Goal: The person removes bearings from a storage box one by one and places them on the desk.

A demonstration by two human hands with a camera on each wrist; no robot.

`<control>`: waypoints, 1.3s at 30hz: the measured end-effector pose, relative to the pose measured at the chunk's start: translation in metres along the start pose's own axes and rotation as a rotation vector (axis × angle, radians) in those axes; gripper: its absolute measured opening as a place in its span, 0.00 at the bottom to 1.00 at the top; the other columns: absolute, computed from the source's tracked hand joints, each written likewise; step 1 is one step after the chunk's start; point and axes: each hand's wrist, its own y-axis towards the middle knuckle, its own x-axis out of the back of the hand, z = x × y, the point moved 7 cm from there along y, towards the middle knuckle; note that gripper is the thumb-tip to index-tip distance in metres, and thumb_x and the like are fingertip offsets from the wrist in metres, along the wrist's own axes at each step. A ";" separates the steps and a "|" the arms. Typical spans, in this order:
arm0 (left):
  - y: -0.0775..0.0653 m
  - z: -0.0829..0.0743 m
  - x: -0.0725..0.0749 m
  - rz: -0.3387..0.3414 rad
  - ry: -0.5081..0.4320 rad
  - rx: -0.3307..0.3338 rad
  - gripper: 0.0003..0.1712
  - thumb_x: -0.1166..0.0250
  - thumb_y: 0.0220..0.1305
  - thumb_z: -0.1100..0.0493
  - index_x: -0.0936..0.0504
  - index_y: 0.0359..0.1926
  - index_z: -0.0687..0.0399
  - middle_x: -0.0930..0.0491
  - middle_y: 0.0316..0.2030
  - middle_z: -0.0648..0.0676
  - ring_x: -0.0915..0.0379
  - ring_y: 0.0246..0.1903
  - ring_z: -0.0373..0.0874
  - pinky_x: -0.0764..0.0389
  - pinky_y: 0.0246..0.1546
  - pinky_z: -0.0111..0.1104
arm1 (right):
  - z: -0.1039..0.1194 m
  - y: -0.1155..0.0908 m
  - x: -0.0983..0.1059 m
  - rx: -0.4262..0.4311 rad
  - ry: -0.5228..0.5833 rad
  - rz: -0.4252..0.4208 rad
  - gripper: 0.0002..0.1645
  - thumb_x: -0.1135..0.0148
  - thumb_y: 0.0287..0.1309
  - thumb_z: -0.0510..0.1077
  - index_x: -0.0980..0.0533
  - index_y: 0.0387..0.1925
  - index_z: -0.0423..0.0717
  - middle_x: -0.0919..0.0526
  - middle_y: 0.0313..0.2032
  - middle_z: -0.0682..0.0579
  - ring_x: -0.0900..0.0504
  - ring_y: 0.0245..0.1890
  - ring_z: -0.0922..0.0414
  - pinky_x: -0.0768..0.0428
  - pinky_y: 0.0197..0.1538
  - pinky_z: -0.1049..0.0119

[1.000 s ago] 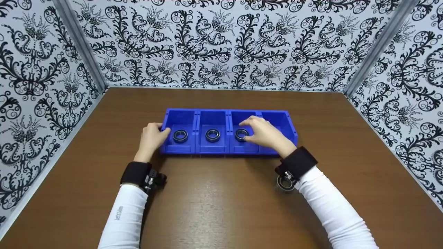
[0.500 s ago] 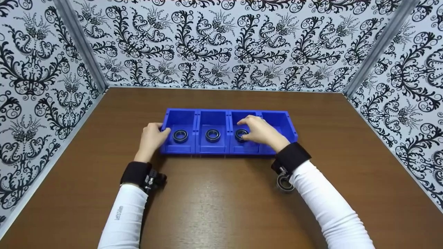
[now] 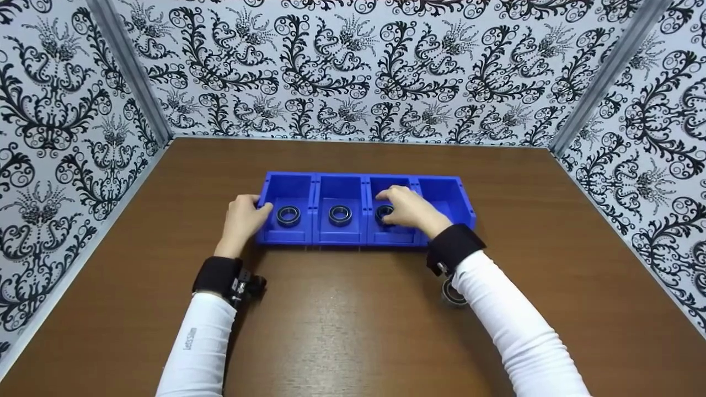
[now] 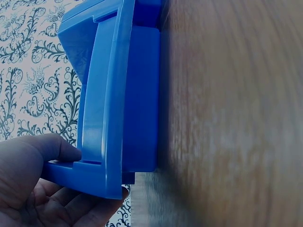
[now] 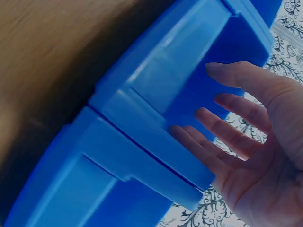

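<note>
Head view: the right hand (image 3: 411,208) is over the third compartment, counted from the person's left, of the blue bin (image 3: 339,239). The near bearing (image 3: 379,212) lies in that compartment at the tip of the right thumb, which partly covers it. Risk, in my judgement: a clumsy nudge from the thumb could slide it against a wall or tip it. Thumb and fingers stand apart; contact with the bearing I cannot confirm. Left of those fingers, the middle bearing (image 3: 340,223) and the end bearing (image 3: 288,224) lie flat, one to a compartment, the latter just beside the left hand (image 3: 242,219). Nearer the person than the right fingers, the loose bearing (image 3: 452,299) rests on the bench (image 3: 309,320), partly hidden by the right sleeve (image 3: 513,325); a lowered forearm might knock it.

Left wrist view: the left fingers grip the bin's end wall, thumb over the rim, the others outside and beneath it. Were that grip to slacken or tug, the bin might skid.

Right wrist view: the fingers are loosely bent, a broad gap between them and the thumb, with nothing seen held (no bearing shows from this side). The little finger is close to the divider; catching it could jolt the bin.
</note>
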 end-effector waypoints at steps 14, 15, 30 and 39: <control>0.001 0.000 -0.001 0.008 0.000 0.004 0.10 0.41 0.63 0.57 0.21 0.29 0.59 0.29 0.22 0.51 0.33 0.27 0.48 0.35 0.28 0.34 | 0.000 0.009 -0.011 -0.005 -0.027 0.008 0.31 0.38 0.50 0.36 0.24 0.59 0.32 0.20 0.56 0.34 0.24 0.61 0.39 0.28 0.67 0.47; 0.001 0.000 0.000 0.006 0.004 0.005 0.11 0.41 0.63 0.57 0.19 0.30 0.60 0.28 0.23 0.52 0.32 0.27 0.48 0.35 0.28 0.34 | 0.000 0.010 -0.012 -0.007 -0.037 0.008 0.30 0.38 0.50 0.36 0.24 0.59 0.33 0.20 0.56 0.34 0.24 0.61 0.39 0.28 0.66 0.47; -0.001 0.000 0.000 -0.001 0.022 0.020 0.14 0.41 0.62 0.56 0.14 0.38 0.61 0.20 0.30 0.58 0.28 0.31 0.52 0.28 0.34 0.40 | -0.001 0.017 -0.019 -0.065 -0.092 0.004 0.19 0.37 0.48 0.34 0.19 0.46 0.35 0.16 0.49 0.36 0.19 0.53 0.39 0.23 0.58 0.45; -0.001 0.001 0.000 0.001 0.012 0.020 0.12 0.41 0.62 0.56 0.16 0.34 0.60 0.23 0.27 0.55 0.30 0.29 0.50 0.32 0.31 0.36 | -0.004 0.021 -0.024 -0.112 -0.071 0.025 0.17 0.37 0.49 0.34 0.19 0.44 0.36 0.17 0.49 0.37 0.19 0.51 0.41 0.22 0.55 0.45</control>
